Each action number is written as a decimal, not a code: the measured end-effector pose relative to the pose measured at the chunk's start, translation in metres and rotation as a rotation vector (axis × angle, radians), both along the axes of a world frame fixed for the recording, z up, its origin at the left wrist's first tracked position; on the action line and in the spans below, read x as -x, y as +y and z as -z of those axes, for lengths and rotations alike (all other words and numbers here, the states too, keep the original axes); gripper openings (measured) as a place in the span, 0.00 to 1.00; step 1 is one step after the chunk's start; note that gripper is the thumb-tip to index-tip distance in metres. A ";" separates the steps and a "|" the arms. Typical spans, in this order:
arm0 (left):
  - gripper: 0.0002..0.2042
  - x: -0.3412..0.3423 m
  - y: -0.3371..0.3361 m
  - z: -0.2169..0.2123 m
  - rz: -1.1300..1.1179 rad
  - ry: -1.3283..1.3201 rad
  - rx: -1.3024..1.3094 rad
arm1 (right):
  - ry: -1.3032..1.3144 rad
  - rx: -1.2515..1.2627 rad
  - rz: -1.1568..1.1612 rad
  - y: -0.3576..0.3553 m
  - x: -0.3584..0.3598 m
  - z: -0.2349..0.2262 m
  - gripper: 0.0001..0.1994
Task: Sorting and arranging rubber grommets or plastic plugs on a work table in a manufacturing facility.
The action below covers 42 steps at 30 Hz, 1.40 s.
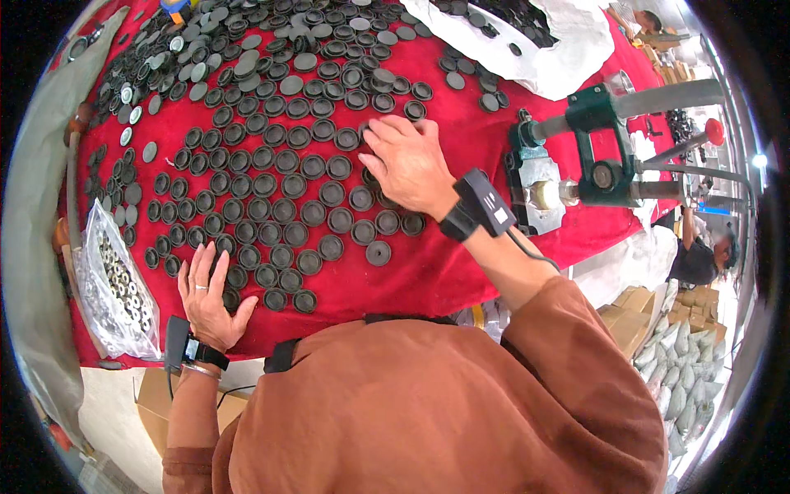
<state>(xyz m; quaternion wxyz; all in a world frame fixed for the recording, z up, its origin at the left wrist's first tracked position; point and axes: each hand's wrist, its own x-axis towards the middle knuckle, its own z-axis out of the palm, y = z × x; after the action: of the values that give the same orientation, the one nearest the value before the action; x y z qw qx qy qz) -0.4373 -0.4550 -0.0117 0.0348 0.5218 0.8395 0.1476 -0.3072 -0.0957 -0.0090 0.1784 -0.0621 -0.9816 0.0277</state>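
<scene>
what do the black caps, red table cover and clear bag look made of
Black caps: probably rubber or plastic, matte, with moulded rims. Red table cover: likely cloth, dull, softly creased. Clear bag: apparently plastic film, glossy, wrinkled.

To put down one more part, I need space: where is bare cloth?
Red cloth lies bare between the right hand and the green hand press, and between the nearest black caps and the brown top. Heaped caps crowd the far left; a bag of small rings occupies the near-left corner.
</scene>
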 end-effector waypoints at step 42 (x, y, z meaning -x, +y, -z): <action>0.37 0.001 -0.001 -0.001 0.012 -0.001 0.022 | 0.056 -0.343 -0.002 0.032 0.063 0.009 0.17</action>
<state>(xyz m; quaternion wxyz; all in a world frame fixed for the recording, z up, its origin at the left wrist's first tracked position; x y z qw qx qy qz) -0.4387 -0.4556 -0.0105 0.0417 0.5264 0.8379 0.1381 -0.3699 -0.0635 -0.0176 0.2138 -0.0290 -0.9666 -0.1384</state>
